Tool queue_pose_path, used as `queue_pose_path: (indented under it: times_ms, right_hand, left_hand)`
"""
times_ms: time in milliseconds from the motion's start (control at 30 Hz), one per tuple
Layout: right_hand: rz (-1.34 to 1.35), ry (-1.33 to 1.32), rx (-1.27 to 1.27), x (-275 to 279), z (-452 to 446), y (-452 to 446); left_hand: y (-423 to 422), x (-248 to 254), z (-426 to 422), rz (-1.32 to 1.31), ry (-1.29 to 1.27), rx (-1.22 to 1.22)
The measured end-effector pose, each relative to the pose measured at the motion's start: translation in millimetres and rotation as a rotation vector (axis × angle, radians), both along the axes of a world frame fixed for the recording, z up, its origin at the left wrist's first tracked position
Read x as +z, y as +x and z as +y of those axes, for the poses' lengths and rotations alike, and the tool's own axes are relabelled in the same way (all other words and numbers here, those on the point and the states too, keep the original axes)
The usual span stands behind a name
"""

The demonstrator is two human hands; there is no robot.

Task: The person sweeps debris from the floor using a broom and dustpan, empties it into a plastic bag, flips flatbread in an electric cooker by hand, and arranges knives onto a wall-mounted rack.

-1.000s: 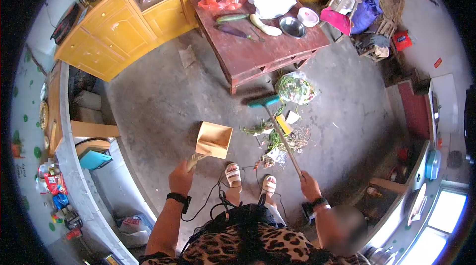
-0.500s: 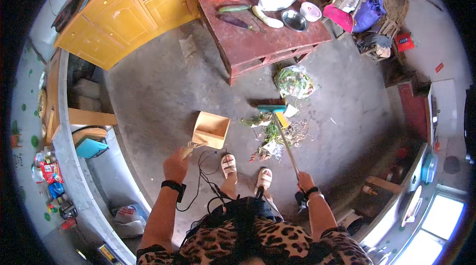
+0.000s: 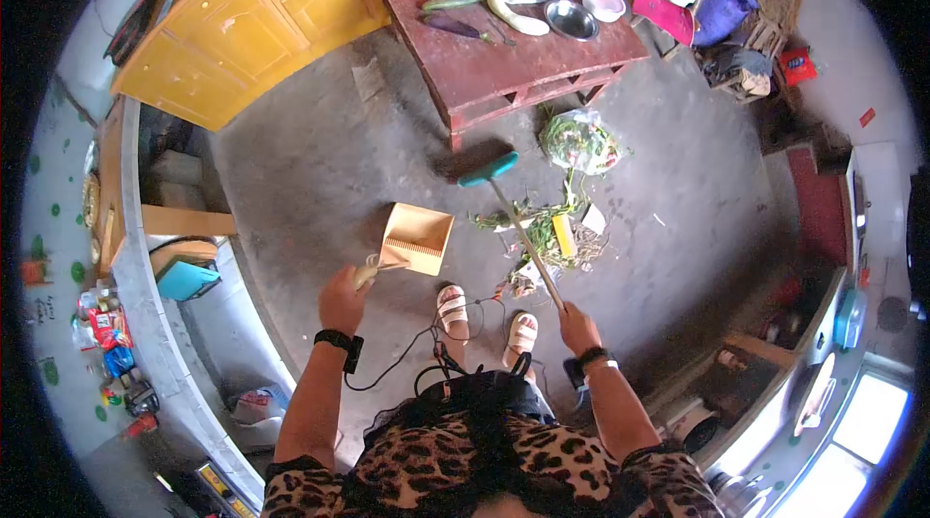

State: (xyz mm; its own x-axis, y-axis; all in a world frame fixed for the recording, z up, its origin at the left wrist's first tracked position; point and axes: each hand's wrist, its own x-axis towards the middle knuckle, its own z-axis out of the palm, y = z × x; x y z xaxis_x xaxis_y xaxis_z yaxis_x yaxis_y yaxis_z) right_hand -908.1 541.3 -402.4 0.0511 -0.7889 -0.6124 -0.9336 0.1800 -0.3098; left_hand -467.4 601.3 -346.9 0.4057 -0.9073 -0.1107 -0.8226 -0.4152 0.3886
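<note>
My left hand [image 3: 343, 298] is closed around the handle of a tan dustpan [image 3: 417, 239], which is low over or on the floor, its pan looking bare inside. With my right hand [image 3: 580, 329] I grip the pole of a broom [image 3: 523, 232]; its teal head [image 3: 489, 169] is left of the scraps, near the red table's front corner. A pile of green stalks and vegetable scraps [image 3: 547, 237] lies on the floor to the right of the dustpan, with a yellow piece [image 3: 565, 236] and a white scrap [image 3: 594, 219] in it. Whether the bristles touch the floor is unclear.
Beyond the pile sits a clear bag of greens [image 3: 581, 142]. A low red table [image 3: 513, 67] carries eggplants, a cucumber, a metal bowl [image 3: 572, 20] and bags. Black cords [image 3: 397, 363] run by my sandals [image 3: 452, 305]. Yellow cabinets [image 3: 223, 43] stand at the back left.
The broom head has swung left and away from me, off the scrap pile, toward the table corner. My right hand has shifted left and slightly forward. The dustpan is nearly unmoved.
</note>
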Motion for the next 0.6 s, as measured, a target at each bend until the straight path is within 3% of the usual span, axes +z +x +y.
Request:
queue_pose_path:
  times_ms: [200, 467, 533, 600]
  right_hand:
    - [0.227, 0.147, 0.195, -14, 11, -31]
    - [0.341, 0.083, 0.301, 56, 109, -160]
    - [0.326, 0.129, 0.023, 84, 127, -179]
    - [0.303, 0.087, -0.042, 109, 143, -197]
  left_hand:
    - [-17, 10, 10, 0.077, 0.055, -0.012]
    - [-47, 44, 40, 0.048, 0.070, -0.005]
    - [-60, 56, 45, -0.005, 0.065, -0.030]
    - [-72, 65, 50, -0.015, 0.067, -0.050]
